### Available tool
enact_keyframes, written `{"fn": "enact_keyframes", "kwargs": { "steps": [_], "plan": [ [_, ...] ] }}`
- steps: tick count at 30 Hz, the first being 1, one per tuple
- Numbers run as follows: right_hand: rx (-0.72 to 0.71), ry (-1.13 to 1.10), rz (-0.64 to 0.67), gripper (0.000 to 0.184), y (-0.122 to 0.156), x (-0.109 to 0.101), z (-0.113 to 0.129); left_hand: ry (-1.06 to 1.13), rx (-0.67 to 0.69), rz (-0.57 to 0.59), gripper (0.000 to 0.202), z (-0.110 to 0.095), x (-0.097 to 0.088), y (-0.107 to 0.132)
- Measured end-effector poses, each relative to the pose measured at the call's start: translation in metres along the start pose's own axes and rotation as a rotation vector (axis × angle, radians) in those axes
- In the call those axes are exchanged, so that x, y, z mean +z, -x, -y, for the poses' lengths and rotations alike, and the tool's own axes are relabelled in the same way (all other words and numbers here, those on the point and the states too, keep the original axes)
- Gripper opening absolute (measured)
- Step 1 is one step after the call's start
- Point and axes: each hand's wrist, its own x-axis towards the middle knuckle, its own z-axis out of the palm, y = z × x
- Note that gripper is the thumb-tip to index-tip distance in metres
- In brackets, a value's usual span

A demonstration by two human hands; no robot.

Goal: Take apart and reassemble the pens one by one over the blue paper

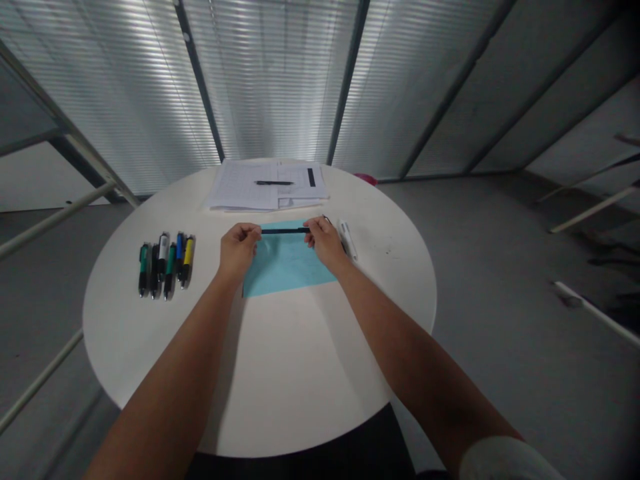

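My left hand and my right hand hold a slim black pen level between them, pinching its two ends. The pen hangs just above the far edge of a light blue sheet of paper, which lies flat on a round white table. Close beyond my right hand lies a white marker, and a thin dark item shows partly behind those fingers. Left of my left hand, several colourful pens lie side by side, their barrels green, white, blue and yellow.
Printed papers with a black pen on top lie at the table's far edge. A pink object peeks out behind the rim. Pale rails stand at both sides over a grey floor, with slatted glass walls beyond.
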Motion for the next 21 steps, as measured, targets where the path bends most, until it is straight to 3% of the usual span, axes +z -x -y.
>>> {"fn": "enact_keyframes", "kwargs": {
  "steps": [10, 21],
  "plan": [
    [-0.004, 0.016, 0.016, 0.027, -0.0004, 0.0002, -0.0016, 0.005, -0.005, -0.005, 0.019, -0.0008, -0.0026, -0.0019],
    [-0.04, -0.038, 0.013, 0.019, -0.002, 0.0022, -0.0062, -0.014, -0.002, 0.001, 0.021, 0.0014, -0.0028, -0.0029]
  ]
}}
